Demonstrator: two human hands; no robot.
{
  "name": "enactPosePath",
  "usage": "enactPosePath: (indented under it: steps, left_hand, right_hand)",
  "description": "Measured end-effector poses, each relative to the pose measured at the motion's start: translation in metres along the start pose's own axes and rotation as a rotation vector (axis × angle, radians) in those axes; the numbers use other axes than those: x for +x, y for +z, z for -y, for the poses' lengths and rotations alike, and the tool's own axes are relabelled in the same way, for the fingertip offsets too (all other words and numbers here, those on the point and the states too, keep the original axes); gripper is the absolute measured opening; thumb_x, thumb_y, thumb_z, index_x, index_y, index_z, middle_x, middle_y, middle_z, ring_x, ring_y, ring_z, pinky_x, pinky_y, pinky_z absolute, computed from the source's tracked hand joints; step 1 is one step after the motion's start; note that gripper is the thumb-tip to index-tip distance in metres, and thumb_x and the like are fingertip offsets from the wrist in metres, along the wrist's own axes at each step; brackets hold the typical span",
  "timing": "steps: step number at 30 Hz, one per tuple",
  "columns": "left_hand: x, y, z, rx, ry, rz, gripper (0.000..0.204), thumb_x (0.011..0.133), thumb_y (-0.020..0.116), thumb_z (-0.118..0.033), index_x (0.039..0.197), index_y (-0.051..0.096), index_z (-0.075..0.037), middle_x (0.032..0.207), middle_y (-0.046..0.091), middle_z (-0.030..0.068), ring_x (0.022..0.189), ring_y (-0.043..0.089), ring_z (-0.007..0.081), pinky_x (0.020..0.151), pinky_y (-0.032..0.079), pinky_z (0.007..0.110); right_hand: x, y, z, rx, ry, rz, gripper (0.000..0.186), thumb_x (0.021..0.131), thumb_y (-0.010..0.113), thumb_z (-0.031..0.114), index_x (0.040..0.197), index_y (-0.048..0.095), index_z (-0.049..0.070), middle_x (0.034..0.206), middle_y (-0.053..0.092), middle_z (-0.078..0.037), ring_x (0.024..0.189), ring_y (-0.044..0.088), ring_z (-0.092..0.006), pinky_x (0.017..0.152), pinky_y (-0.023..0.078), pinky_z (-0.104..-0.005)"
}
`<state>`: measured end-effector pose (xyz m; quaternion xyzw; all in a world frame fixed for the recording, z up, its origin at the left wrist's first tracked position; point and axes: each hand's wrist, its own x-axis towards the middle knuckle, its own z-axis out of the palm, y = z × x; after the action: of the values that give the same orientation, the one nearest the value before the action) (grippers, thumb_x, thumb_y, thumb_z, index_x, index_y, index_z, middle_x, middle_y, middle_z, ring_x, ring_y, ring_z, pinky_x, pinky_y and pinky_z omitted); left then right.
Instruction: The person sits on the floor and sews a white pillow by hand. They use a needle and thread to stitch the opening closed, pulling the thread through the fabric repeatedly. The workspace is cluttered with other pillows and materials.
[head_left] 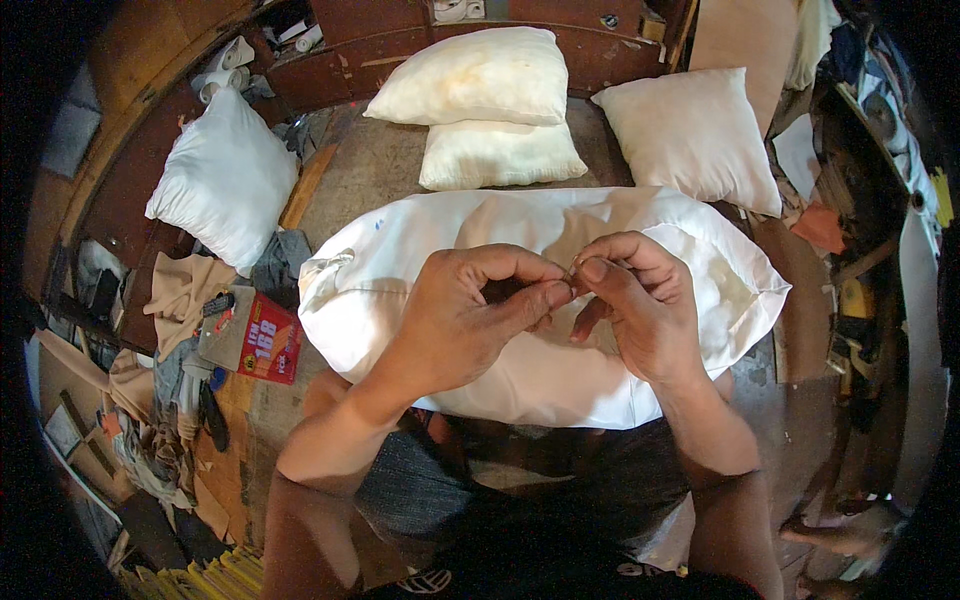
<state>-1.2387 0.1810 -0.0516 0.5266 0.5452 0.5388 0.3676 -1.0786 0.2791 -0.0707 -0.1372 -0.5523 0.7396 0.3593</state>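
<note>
A large white pillow lies across my lap, filling the middle of the view. Over it my left hand and my right hand meet, thumbs and forefingers pinched together at one small spot. Whatever sits between the fingertips is too small to make out; it may be a needle or a thread. Both forearms come up from the lower edge.
Several more white and cream pillows lie on the floor: one at left, two stacked at the back, one at right. A red printed packet, fabric scraps and clutter crowd the left. Tools and cloth lie along the right.
</note>
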Motion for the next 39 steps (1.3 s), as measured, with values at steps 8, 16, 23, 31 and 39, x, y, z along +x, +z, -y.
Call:
enactPosePath:
  steps: [8,16,23,31,39]
  left_hand:
    - [0.0,0.0002,-0.0014,-0.054,-0.023,0.003,0.017,0.088,0.065,-0.01,0.097,0.068,0.004,0.09,0.07,0.0085,0.078,0.063,0.0098,0.07,0.051,0.023]
    - [0.0009,0.0016,0.0054,-0.061,0.016,0.0,0.014,0.089,0.064,-0.007,0.096,0.067,0.004,0.081,0.068,0.0057,0.071,0.06,0.0075,0.064,0.05,0.021]
    - [0.0007,-0.0005,0.0015,-0.015,-0.018,0.042,0.019,0.089,0.065,-0.011,0.098,0.067,0.005,0.092,0.07,0.0099,0.08,0.064,0.0112,0.07,0.053,0.023]
    - [0.0005,-0.0013,0.0048,-0.045,0.0,0.046,0.019,0.088,0.065,-0.011,0.097,0.067,0.005,0.09,0.07,0.0087,0.076,0.063,0.0103,0.068,0.052,0.023]
    - [0.0007,-0.0015,0.0024,-0.027,-0.016,0.041,0.018,0.087,0.067,-0.011,0.096,0.068,0.004,0.09,0.07,0.0084,0.077,0.063,0.0101,0.067,0.052,0.023]
  right_hand:
    - [0.0005,-0.0029,-0.002,-0.025,0.006,0.004,0.011,0.092,0.056,0.006,0.101,0.06,0.0,0.089,0.064,-0.006,0.08,0.064,-0.0121,0.054,0.055,-0.0249]
    - [-0.0007,-0.001,-0.0013,-0.048,-0.021,0.003,0.012,0.093,0.056,0.007,0.101,0.06,-0.001,0.087,0.064,-0.006,0.078,0.063,-0.0116,0.054,0.055,-0.0245]
    - [-0.0009,-0.0009,0.0004,-0.05,-0.005,0.003,0.012,0.093,0.057,0.007,0.101,0.06,-0.001,0.087,0.064,-0.006,0.077,0.063,-0.0118,0.054,0.055,-0.0246]
    - [-0.0014,0.0002,0.0007,-0.052,-0.017,0.013,0.011,0.092,0.056,0.005,0.101,0.06,-0.001,0.088,0.064,-0.006,0.079,0.063,-0.0119,0.054,0.055,-0.0246]
    - [-0.0017,-0.0008,-0.0005,-0.061,-0.022,0.022,0.011,0.092,0.056,0.004,0.101,0.06,-0.001,0.09,0.063,-0.006,0.08,0.063,-0.0119,0.053,0.055,-0.0242]
